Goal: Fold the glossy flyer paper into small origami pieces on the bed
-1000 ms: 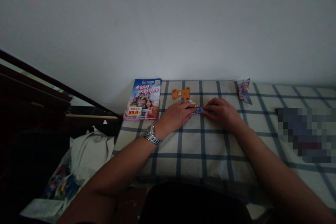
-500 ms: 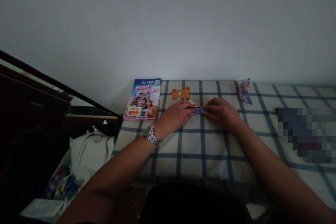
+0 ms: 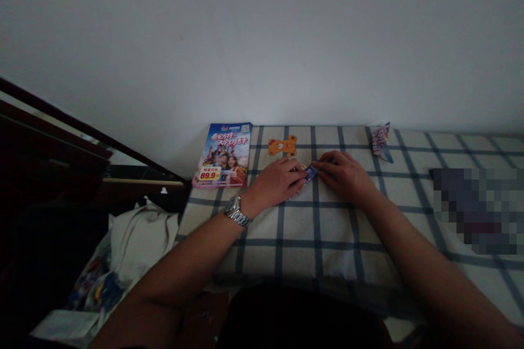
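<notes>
A small folded piece of printed paper (image 3: 311,172), mostly blue, lies on the checked cloth (image 3: 301,223) between my hands. My left hand (image 3: 280,181), with a metal watch (image 3: 236,211) on its wrist, is closed on the paper's left part and hides some of it. My right hand (image 3: 344,173) pinches the paper's upper right end between thumb and fingers. Just beyond my left hand is an orange teddy bear picture (image 3: 282,145) on the cloth.
Left of my hands lies a stack of printed flyers (image 3: 224,155). A folded paper piece (image 3: 381,142) stands near the wall at the right. A blurred-out dark object (image 3: 470,204) is further right. White bags (image 3: 141,237) sit below the cloth's left edge.
The folded paper has turned so that its right end points up and away. My right fingertips have shifted slightly, and my left hand has moved a little to the right.
</notes>
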Demonstrator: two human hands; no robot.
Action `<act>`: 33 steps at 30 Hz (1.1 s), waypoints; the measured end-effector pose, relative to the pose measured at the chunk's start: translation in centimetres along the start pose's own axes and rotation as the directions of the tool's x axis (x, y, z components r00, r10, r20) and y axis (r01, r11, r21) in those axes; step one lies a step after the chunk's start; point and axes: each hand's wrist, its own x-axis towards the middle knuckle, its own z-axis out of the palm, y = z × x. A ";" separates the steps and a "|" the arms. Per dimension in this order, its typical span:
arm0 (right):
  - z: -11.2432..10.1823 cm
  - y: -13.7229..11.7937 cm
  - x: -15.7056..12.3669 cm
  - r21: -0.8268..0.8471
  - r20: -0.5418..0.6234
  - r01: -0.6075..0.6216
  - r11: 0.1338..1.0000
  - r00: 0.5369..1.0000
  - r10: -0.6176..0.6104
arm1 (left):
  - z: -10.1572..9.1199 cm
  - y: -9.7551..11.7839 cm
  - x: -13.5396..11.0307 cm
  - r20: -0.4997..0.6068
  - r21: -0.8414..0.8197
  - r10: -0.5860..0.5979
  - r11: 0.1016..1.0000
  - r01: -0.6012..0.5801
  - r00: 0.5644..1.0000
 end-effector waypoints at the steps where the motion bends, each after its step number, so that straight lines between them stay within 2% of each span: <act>1: 0.0 0.0 0.0 0.002 0.006 0.002 1.000 1.000 -0.002 | 0.0 0.0 0.0 -0.001 -0.010 0.006 1.000 -0.006 1.000; 7: -0.3 -0.4 0.1 -0.006 0.004 0.000 1.000 1.000 0.000 | -0.1 0.1 0.0 0.004 -0.052 0.013 0.999 -0.013 1.000; 12: -0.3 -0.4 0.2 0.008 -0.005 0.001 1.000 1.000 -0.001 | 0.0 0.4 0.1 -0.004 0.017 -0.023 1.000 0.023 1.000; 21: -0.6 -1.1 0.5 0.113 0.046 0.126 0.986 0.990 -0.132 | 0.3 0.4 0.0 -0.021 -0.016 -0.063 0.998 0.063 0.998; 33: -0.3 -1.0 0.4 0.128 0.084 0.133 0.983 0.986 -0.145 | 0.3 -0.1 -0.2 -0.043 -0.039 -0.020 0.999 0.019 0.999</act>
